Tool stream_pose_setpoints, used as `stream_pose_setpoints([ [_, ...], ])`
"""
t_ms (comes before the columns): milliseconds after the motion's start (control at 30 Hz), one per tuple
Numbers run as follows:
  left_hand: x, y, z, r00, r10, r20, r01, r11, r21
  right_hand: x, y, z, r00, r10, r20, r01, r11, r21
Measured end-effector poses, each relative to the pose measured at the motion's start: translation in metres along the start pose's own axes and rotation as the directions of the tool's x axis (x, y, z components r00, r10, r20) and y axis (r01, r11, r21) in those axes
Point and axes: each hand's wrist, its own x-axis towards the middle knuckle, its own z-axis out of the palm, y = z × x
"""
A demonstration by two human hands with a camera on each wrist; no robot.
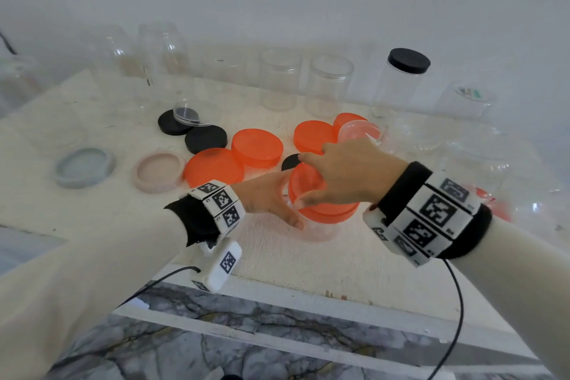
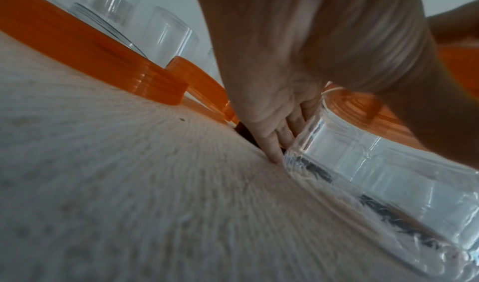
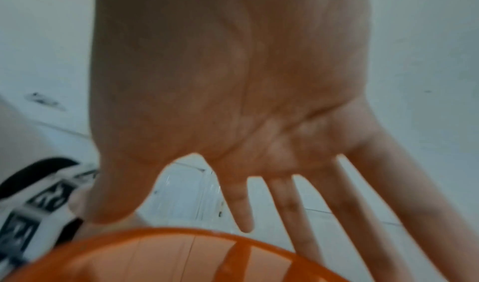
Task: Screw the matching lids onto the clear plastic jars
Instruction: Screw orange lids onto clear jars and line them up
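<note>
A clear plastic jar (image 1: 320,230) stands near the table's front middle with an orange lid (image 1: 333,213) on its mouth. My left hand (image 1: 271,200) grips the jar's side from the left, fingers behind it and thumb in front. In the left wrist view the jar (image 2: 388,173) fills the right side, with the left hand (image 2: 311,40) wrapped on it under the orange lid (image 2: 350,104). My right hand (image 1: 348,170) lies over the lid from above. In the right wrist view its fingers (image 3: 290,204) are straight and spread over the lid (image 3: 181,257), thumb by the rim.
Loose orange lids (image 1: 257,146) (image 1: 212,166) (image 1: 314,136), black lids (image 1: 205,137) (image 1: 172,123), a grey lid (image 1: 84,166) and a pink lid (image 1: 159,171) lie behind and left. Open clear jars (image 1: 279,80) (image 1: 330,86) and a black-capped jar (image 1: 404,80) line the back. More jars stand at right.
</note>
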Motion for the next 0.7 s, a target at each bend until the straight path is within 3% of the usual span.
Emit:
stream_pose_setpoints([
  [100, 0.0, 0.001, 0.001, 1.0, -0.009, -0.016, 0.009, 1.0, -0.005, -0.003, 0.009, -0.003, 0.984, -0.103, 0.143, 0.066, 0.968, 0.242],
  [167, -0.001, 0.001, 0.001, 1.0, -0.011, -0.023, 0.011, 1.0, 0.012, -0.007, 0.012, -0.005, 0.964, -0.202, 0.171, 0.144, 0.943, 0.299],
  [233, -0.001, 0.0, 0.001, 1.0, -0.013, -0.01, 0.013, 1.0, 0.009, -0.009, 0.011, -0.003, 0.973, -0.195, 0.126, 0.151, 0.943, 0.296],
  [400, -0.001, 0.001, 0.001, 1.0, -0.015, -0.013, 0.015, 1.0, 0.006, -0.009, -0.002, 0.007, 1.0, 0.024, 0.012, -0.025, 0.994, 0.102],
  [567, -0.001, 0.001, 0.001, 1.0, -0.01, -0.022, 0.01, 1.0, 0.009, -0.013, 0.01, -0.003, 0.959, -0.227, 0.169, 0.166, 0.935, 0.315],
  [633, -0.001, -0.001, 0.0, 1.0, -0.025, -0.013, 0.025, 1.0, 0.009, -0.011, 0.009, 0.0, 0.968, -0.212, 0.133, 0.165, 0.941, 0.295],
  [700, 0.0, -0.001, 0.001, 0.999, -0.028, -0.018, 0.029, 0.999, 0.016, -0.008, 0.003, 0.002, 0.992, -0.112, 0.051, 0.098, 0.971, 0.219],
])
